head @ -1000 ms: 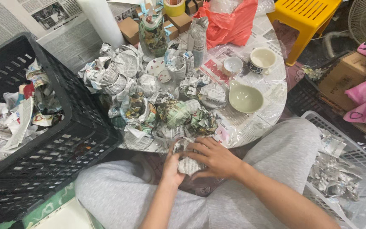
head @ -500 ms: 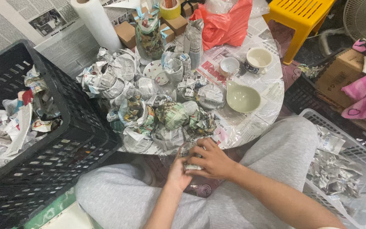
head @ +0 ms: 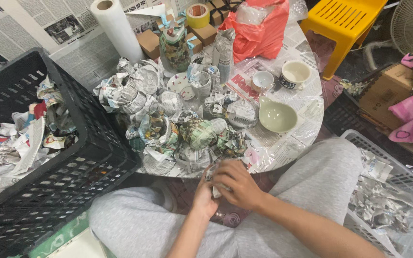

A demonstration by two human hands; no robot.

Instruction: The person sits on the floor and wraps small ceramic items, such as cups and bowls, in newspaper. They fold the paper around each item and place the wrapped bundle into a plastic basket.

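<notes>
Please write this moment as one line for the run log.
hands: left hand and right hand together hold a small newspaper-wrapped item | place: over lap, at table edge | left: black crate

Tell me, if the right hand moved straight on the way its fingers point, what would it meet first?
The right hand points leftward onto the small newspaper-wrapped item, which it already grips; just behind that lies the left hand, though depth there is unclear.
</notes>
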